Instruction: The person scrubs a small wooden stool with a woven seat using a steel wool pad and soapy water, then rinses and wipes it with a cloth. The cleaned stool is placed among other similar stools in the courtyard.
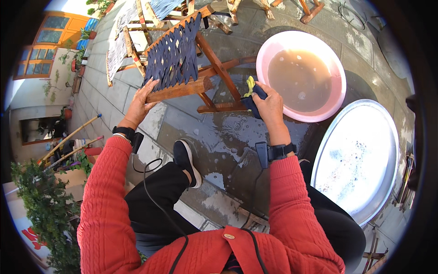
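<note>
My left hand (pixel 139 102) grips one end of a top rail of a wooden folding stool (pixel 181 90), fingers above and thumb below. The stool's seat (pixel 174 51) is woven from dark blue strips, and it stands tilted on the wet paving. In my right hand (pixel 270 102) is a bunched dark cloth (pixel 251 102) with a yellow-green part sticking up. That hand is beside the near-left rim of a pink plastic basin (pixel 337 102), which holds murky brown water. The cloth is apart from the stool's rail and close to a lower wooden bar.
A large round metal basin (pixel 356 164) stands on the right by my leg. More wooden stools (pixel 135 51) are at the upper left and top. Wet paving (pixel 226 147) with puddles lies before my shoe (pixel 186 162). Cables hang from both wrist straps. Long poles (pixel 72 138) and a shrub (pixel 44 205) are left.
</note>
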`<act>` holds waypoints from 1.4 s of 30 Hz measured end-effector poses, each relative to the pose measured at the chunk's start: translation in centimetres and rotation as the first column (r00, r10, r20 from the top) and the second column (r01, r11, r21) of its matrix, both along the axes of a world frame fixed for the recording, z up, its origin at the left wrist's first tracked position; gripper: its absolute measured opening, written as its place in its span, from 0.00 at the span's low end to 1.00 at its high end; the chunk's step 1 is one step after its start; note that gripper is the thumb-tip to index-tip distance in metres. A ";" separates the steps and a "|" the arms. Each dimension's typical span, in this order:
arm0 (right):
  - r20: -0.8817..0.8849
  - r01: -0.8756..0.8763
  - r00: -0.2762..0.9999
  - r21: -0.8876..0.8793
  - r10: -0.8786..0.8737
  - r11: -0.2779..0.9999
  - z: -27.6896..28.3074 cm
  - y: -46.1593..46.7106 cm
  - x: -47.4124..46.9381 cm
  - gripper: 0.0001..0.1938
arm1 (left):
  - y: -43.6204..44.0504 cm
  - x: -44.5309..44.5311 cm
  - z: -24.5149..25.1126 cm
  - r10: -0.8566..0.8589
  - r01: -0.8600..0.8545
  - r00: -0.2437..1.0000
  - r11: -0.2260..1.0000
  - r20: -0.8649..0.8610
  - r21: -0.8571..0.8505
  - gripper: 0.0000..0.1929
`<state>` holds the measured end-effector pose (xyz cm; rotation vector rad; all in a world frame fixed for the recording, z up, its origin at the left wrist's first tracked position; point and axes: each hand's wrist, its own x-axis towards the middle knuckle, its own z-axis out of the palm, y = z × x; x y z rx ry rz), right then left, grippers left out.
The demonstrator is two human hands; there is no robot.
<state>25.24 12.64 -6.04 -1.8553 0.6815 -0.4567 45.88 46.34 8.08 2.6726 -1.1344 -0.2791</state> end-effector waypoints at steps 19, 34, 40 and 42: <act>-0.584 -0.021 0.811 -0.105 -0.044 0.994 -10.9 -15.0 1.0 0.24 | 0.2 -0.1 -0.6 0.023 -0.023 0.999 1.000 0.034 -0.017 0.39; 0.061 -0.222 0.967 -0.277 0.248 0.935 3.3 3.8 8.7 0.37 | 0.3 -0.1 -0.9 0.025 -0.025 1.000 1.000 -0.001 -0.013 0.43; -0.274 -0.236 0.940 -0.101 0.202 0.966 -1.9 3.0 4.8 0.23 | 0.4 0.0 -1.3 -0.008 0.011 0.999 0.997 0.036 -0.075 0.43; -0.084 -0.133 0.989 -0.134 0.123 0.982 -0.7 3.7 5.7 0.20 | 0.3 -0.1 -1.3 0.009 -0.008 1.000 0.998 0.021 -0.064 0.42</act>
